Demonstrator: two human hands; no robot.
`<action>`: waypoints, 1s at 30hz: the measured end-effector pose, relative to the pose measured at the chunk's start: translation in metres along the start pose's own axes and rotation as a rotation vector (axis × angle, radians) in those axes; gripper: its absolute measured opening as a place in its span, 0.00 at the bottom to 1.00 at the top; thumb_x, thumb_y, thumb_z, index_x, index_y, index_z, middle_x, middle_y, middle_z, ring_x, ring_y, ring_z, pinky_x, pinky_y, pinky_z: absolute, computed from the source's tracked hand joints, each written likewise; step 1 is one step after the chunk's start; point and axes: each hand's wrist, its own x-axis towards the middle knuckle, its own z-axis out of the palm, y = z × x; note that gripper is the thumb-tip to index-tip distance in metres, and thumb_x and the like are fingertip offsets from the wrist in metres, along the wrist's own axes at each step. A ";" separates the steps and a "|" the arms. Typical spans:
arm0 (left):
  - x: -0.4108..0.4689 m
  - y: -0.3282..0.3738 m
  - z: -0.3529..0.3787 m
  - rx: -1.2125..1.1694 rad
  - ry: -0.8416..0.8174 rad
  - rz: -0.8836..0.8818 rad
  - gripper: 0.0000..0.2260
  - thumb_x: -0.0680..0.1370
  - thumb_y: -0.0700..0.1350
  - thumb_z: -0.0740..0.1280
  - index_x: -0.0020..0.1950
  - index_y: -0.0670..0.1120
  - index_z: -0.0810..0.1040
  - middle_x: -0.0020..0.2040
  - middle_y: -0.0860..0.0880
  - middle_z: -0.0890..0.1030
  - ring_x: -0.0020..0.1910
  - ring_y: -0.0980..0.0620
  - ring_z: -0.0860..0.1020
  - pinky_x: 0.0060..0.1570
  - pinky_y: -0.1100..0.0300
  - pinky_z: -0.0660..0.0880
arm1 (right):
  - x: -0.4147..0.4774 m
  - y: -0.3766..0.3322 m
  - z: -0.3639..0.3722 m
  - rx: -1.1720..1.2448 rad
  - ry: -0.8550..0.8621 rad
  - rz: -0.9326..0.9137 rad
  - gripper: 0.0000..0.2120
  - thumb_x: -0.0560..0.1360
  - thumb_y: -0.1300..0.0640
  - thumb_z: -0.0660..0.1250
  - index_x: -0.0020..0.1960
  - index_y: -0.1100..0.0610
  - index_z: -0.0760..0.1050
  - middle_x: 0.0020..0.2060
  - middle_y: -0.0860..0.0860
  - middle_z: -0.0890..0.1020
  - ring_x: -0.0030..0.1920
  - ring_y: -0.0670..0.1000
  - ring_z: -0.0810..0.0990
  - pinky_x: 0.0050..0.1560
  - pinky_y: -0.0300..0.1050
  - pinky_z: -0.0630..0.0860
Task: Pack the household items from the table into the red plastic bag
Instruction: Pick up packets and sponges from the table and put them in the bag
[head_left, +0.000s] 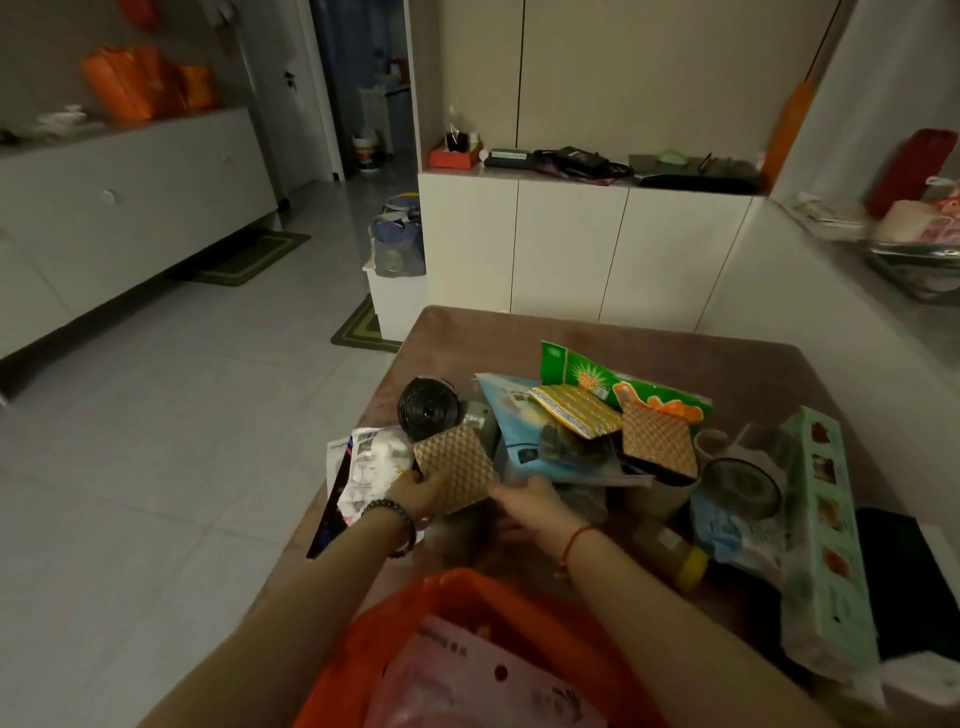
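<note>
A: Bag position?
B: The red plastic bag (457, 618) is found at the near edge of the table (467, 332), mouth open, between the forearms. A pink packet (467, 675) is seen inside it.
A: Hands?
B: A brown textured pad (460, 465) is gripped at its near left corner by the left hand (415, 493), thumb on top. The right hand (530, 506) is placed at the pad's near right corner; whether anything is grasped there cannot be told.
A: Remaining items?
B: All heaped beyond the hands. A black roll (428, 410) is set just behind the pad and a white packet (369, 462) to its left. A blue packet (519, 431) is overlapped by a second brown pad (657, 441), with a green packet (597, 379) farthest. A mint-green carton (826, 519) is laid along the right, and a yellow-capped bottle (675, 556) lies near it.
</note>
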 end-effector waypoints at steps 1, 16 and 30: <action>0.007 -0.003 0.003 0.003 0.026 -0.012 0.18 0.77 0.43 0.62 0.63 0.33 0.69 0.61 0.32 0.75 0.59 0.34 0.74 0.57 0.42 0.72 | 0.008 0.000 0.008 0.126 0.037 0.045 0.15 0.77 0.57 0.63 0.59 0.64 0.71 0.45 0.58 0.79 0.45 0.56 0.81 0.41 0.48 0.80; -0.026 0.004 -0.003 -0.456 -0.278 -0.161 0.09 0.73 0.30 0.60 0.50 0.39 0.74 0.44 0.41 0.78 0.43 0.44 0.76 0.37 0.53 0.78 | -0.021 0.001 -0.025 -0.060 -0.009 -0.353 0.01 0.75 0.59 0.65 0.45 0.57 0.75 0.32 0.52 0.81 0.24 0.44 0.79 0.27 0.36 0.78; -0.018 0.035 0.010 -0.696 -0.426 -0.161 0.11 0.72 0.31 0.58 0.49 0.42 0.74 0.45 0.44 0.82 0.46 0.47 0.78 0.35 0.60 0.81 | 0.063 -0.029 -0.096 -1.169 0.487 -0.498 0.11 0.76 0.63 0.57 0.56 0.62 0.73 0.49 0.59 0.82 0.47 0.59 0.81 0.49 0.51 0.76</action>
